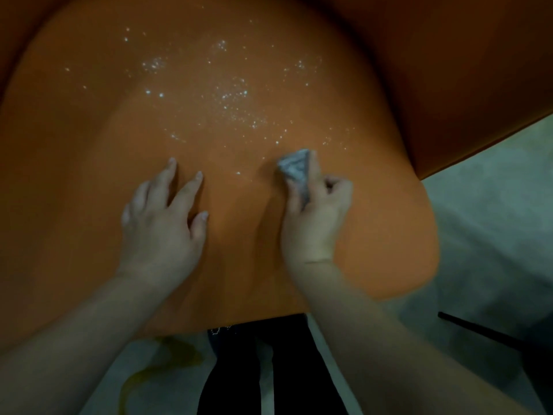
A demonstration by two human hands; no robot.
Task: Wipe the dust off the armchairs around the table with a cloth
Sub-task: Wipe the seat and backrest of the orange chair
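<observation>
A small grey cloth, folded into a wedge, lies against the orange seat of an armchair, just right of the seat's middle and near its front. My right hand holds the cloth, fingers curled over its near end and thumb alongside, so that only the pointed far end shows beyond my fingertips. White specks of dust are scattered over the seat beyond the cloth, thickest toward the middle and back, with one speck lying between my hands. My left hand rests flat on the seat to the left, fingers spread and straight, holding nothing. The seat fills most of the view and curves up at the left and at the far right. Below its front edge are my dark trousers and a pale floor.
</observation>
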